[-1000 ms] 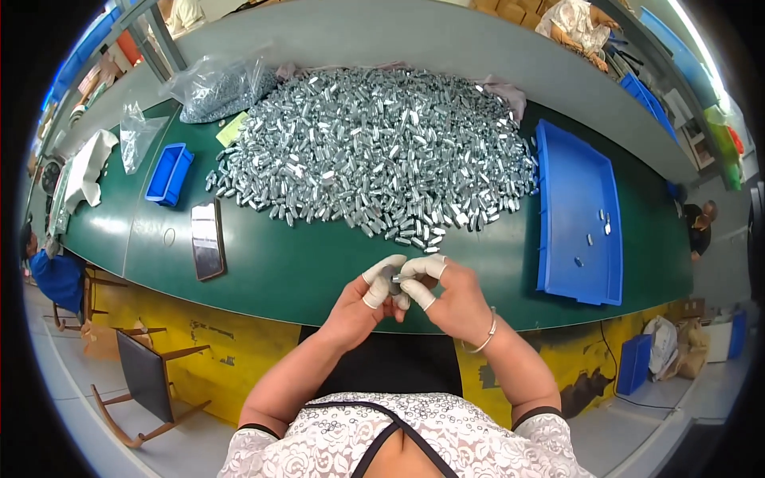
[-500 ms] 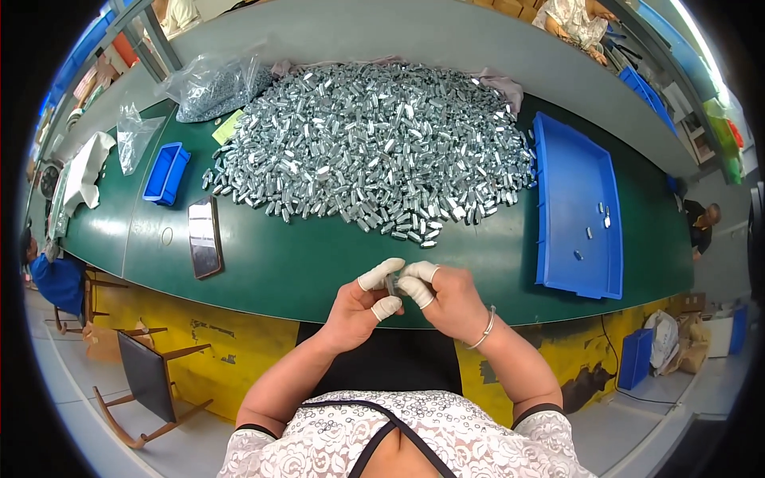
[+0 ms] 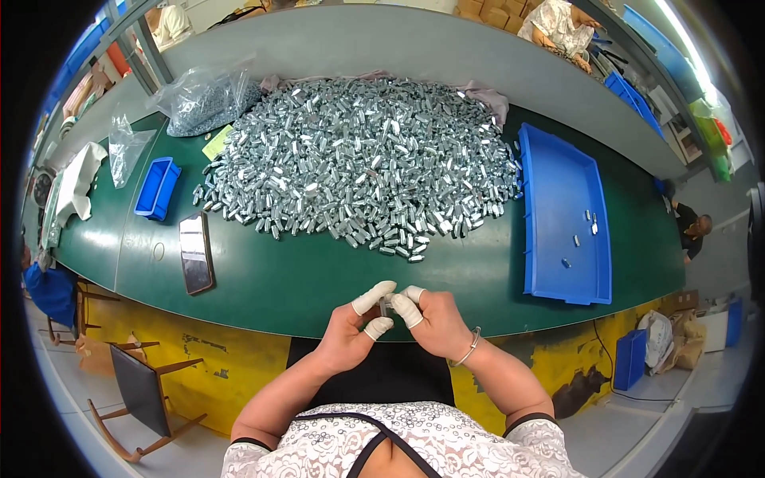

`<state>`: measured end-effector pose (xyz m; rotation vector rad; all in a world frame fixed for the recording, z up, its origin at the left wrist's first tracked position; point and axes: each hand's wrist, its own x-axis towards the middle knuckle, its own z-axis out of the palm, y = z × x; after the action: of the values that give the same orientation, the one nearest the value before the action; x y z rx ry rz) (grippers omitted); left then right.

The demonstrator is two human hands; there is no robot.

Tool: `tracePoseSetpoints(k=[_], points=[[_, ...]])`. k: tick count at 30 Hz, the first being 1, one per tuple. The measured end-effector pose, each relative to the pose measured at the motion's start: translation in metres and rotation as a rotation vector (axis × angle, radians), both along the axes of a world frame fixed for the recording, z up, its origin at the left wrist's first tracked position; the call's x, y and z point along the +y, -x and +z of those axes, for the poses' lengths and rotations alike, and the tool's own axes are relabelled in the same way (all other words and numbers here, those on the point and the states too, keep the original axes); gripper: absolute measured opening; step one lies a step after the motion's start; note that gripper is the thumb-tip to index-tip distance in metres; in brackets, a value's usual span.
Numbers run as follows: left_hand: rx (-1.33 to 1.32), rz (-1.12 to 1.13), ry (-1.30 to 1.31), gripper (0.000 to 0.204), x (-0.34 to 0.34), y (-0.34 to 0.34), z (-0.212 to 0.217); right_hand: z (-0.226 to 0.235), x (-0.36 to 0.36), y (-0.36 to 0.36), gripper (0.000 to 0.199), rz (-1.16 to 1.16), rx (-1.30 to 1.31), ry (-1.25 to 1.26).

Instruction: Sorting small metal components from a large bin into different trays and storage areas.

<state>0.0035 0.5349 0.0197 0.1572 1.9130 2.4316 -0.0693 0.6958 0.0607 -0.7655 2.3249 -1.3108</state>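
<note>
In front of my body, at the table's near edge, my left hand [image 3: 351, 333] pinches a small grey metal piece [image 3: 386, 307] between thumb and fingers. My right hand [image 3: 437, 320] meets it from the other side, its thumb and finger closed at the piece's end; what lies between them is hidden. White covers sleeve the working fingertips of both hands. Beyond them spreads a large heap of small shiny elongated metal pieces [image 3: 351, 167]. To the right lies a shallow blue tray [image 3: 567, 275] with several such pieces in it.
On the green table [image 3: 263, 295] at left are a phone [image 3: 196, 253], a small blue bin [image 3: 158, 189], a yellow-green slip [image 3: 217, 143] and a clear bag of metal pieces [image 3: 209, 102]. A grey partition [image 3: 335, 49] bounds the back. A chair [image 3: 145, 390] stands lower left; other people sit around.
The whole view has shifted, so the table things sit slightly lower and further left. My two hands stay together at the small metal piece, with the right fingers slightly repositioned.
</note>
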Motion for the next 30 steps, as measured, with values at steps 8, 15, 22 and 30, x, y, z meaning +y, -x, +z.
tracePoseSetpoints(k=[8,15,22,30], points=[[0.134,0.034,0.252,0.039,0.013,0.006,0.0,-0.01,0.002,-0.012,0.013,-0.174,-0.308,0.336],[-0.42,0.31,-0.166,0.035,-0.016,0.015,-0.019,-0.015,0.09,0.03,0.01,-0.718,0.35,0.185],[-0.446,0.255,-0.2,0.037,-0.004,0.011,-0.024,-0.042,0.076,0.051,0.018,-0.545,0.275,-0.057],[-0.425,0.136,-0.191,0.039,-0.002,0.005,-0.021,-0.078,0.007,0.052,0.022,-0.221,0.526,-0.149]])
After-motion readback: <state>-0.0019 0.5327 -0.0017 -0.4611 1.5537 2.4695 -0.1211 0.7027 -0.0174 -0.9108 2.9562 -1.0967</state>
